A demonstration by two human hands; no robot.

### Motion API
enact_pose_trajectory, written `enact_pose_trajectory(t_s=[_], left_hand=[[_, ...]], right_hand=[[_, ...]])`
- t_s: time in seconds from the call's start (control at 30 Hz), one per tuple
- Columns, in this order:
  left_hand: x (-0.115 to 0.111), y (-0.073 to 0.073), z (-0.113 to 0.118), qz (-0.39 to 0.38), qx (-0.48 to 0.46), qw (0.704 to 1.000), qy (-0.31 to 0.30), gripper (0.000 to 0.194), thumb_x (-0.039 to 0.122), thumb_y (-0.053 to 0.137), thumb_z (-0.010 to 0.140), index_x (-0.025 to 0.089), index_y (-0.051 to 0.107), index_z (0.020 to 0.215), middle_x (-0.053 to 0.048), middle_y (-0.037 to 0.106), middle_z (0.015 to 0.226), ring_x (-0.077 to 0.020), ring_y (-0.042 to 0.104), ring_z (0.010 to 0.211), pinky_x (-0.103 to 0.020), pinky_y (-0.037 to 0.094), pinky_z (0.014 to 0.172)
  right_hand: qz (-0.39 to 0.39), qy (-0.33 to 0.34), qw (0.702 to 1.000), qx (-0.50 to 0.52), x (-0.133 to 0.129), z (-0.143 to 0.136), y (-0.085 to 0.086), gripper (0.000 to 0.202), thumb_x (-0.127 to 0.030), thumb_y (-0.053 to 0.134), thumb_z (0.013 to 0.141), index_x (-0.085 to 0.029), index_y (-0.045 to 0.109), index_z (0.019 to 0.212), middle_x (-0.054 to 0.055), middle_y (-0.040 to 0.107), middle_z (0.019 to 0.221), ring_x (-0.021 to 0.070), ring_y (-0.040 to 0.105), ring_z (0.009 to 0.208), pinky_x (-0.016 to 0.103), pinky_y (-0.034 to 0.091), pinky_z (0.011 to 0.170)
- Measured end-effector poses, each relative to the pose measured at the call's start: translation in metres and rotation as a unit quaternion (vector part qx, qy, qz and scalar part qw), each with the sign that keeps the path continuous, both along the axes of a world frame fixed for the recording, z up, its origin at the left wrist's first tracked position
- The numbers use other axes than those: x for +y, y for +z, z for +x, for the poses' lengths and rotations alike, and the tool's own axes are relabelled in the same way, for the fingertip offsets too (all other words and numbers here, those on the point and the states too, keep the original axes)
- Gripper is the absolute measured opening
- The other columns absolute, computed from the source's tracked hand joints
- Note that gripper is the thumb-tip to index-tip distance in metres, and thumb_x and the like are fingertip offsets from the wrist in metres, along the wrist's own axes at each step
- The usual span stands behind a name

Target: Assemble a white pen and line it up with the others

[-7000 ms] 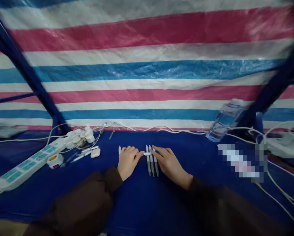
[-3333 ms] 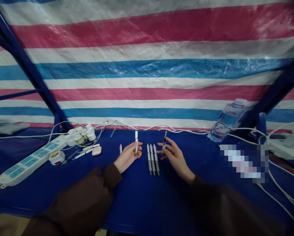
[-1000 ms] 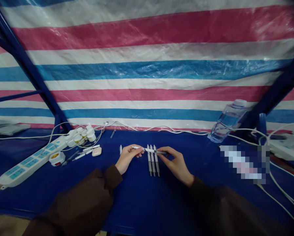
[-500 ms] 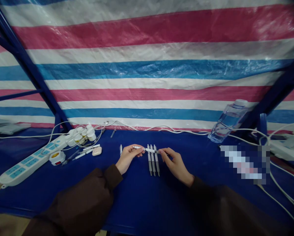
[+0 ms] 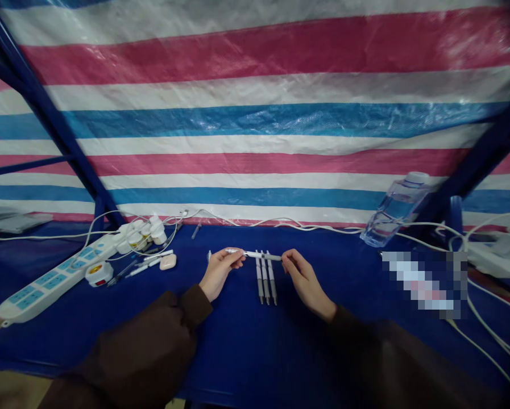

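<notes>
While held level just above the table (image 5: 246, 352) and three lying pens (image 5: 265, 278), pen (image 5: 255, 255) pinched at both ends: left hand (image 5: 218, 272) fingers and right hand (image 5: 303, 278) fingers clamped. Probably light, stiff, smooth; best gripped at barrel.

Pen (image 5: 258, 255) held crosswise above three pens (image 5: 265, 278), power strip (image 5: 45, 284) far left, bottle (image 5: 393, 210) far right
</notes>
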State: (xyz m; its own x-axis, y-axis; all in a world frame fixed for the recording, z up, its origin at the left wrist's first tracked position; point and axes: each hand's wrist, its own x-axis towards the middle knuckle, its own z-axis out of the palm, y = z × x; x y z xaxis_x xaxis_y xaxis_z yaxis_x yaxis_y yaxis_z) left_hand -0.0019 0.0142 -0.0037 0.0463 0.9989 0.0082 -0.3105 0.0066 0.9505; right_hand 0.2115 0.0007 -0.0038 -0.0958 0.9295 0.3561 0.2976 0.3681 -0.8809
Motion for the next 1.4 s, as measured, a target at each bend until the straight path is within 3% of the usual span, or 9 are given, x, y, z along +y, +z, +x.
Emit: enact_pose_trajectory(t_s=[0.13, 0.33, 0.5, 0.67, 1.03, 1.23, 1.4], left_hand=[[-0.0023, 0.0027, 0.002, 0.013, 0.02, 1.0, -0.004, 0.024, 0.033, 0.072, 0.068, 0.013, 0.068, 0.08, -0.004, 0.065, 0.072, -0.01, 0.054, 0.064, -0.024, 0.041, 0.063], [-0.0042, 0.0044, 0.0037, 0.022, 0.033, 0.999, -0.016, 0.022, 0.032, 0.071, 0.069, 0.013, 0.068, 0.08, -0.003, 0.065, 0.072, -0.0099, 0.054, 0.065, -0.023, 0.041, 0.063], [-0.0025, 0.0027, 0.0032, 0.016, 0.019, 1.0, -0.001, 0.022, 0.032, 0.072, 0.068, 0.013, 0.069, 0.079, -0.003, 0.065, 0.072, -0.0093, 0.054, 0.064, -0.023, 0.041, 0.062], [-0.0007, 0.0019, 0.0019, 0.0, -0.001, 1.0, 0.011, 0.023, 0.032, 0.073, 0.067, 0.013, 0.068, 0.078, -0.003, 0.064, 0.07, -0.009, 0.053, 0.062, -0.023, 0.04, 0.061], [-0.0013, -0.0005, 0.002, 0.015, 0.009, 1.0, -0.002, 0.024, 0.032, 0.072, 0.069, 0.012, 0.068, 0.082, -0.004, 0.063, 0.075, -0.0096, 0.054, 0.066, -0.022, 0.04, 0.063], [-0.0015, -0.0011, 0.0018, 0.013, 0.009, 1.0, -0.01, 0.023, 0.031, 0.071, 0.07, 0.013, 0.068, 0.084, -0.003, 0.063, 0.075, -0.009, 0.053, 0.067, -0.022, 0.039, 0.063], [-0.0014, -0.0008, 0.002, 0.012, 0.012, 1.0, -0.005, 0.023, 0.032, 0.072, 0.07, 0.013, 0.068, 0.083, -0.002, 0.062, 0.073, -0.0094, 0.053, 0.067, -0.023, 0.039, 0.063]], right_hand=[[-0.007, -0.009, 1.0, 0.013, 0.0024, -0.0019, -0.001, 0.039, -0.051, 0.04, 0.088, -0.021, 0.043, 0.063, -0.003, 0.043, 0.059, 0.0117, 0.04, 0.055, 0.024, 0.036, 0.052], [-0.08, -0.022, 0.996, -0.008, 0.0031, -0.0003, -0.0043, 0.056, -0.059, 0.035, 0.086, -0.021, 0.033, 0.045, -0.003, 0.032, 0.042, 0.0099, 0.032, 0.042, 0.025, 0.027, 0.044], [-0.048, -0.024, 0.999, 0.002, 0.0024, 0.0028, -0.0032, 0.042, -0.049, 0.038, 0.088, -0.02, 0.046, 0.059, -0.001, 0.046, 0.055, 0.0123, 0.042, 0.053, 0.025, 0.036, 0.051], [-0.036, 0.0, 0.999, -0.01, 0.0018, 0.0031, -0.0014, 0.024, -0.037, 0.042, 0.088, -0.022, 0.045, 0.069, -0.003, 0.045, 0.065, 0.012, 0.041, 0.06, 0.024, 0.037, 0.058], [-0.079, 0.019, 0.996, 0.039, 0.0028, -0.0042, -0.0022, 0.054, -0.059, 0.037, 0.086, -0.021, 0.032, 0.047, -0.004, 0.032, 0.044, 0.0088, 0.029, 0.043, 0.025, 0.026, 0.045], [-0.106, -0.004, 0.994, -0.003, 0.0026, -0.0026, -0.0031, 0.061, -0.061, 0.033, 0.086, -0.02, 0.033, 0.04, -0.003, 0.034, 0.037, 0.0087, 0.034, 0.039, 0.025, 0.028, 0.045], [-0.077, -0.003, 0.996, -0.053, 0.0, 0.001, -0.0002, 0.049, -0.053, 0.032, 0.09, -0.019, 0.045, 0.057, -0.003, 0.044, 0.051, 0.0103, 0.042, 0.05, 0.024, 0.032, 0.052]])
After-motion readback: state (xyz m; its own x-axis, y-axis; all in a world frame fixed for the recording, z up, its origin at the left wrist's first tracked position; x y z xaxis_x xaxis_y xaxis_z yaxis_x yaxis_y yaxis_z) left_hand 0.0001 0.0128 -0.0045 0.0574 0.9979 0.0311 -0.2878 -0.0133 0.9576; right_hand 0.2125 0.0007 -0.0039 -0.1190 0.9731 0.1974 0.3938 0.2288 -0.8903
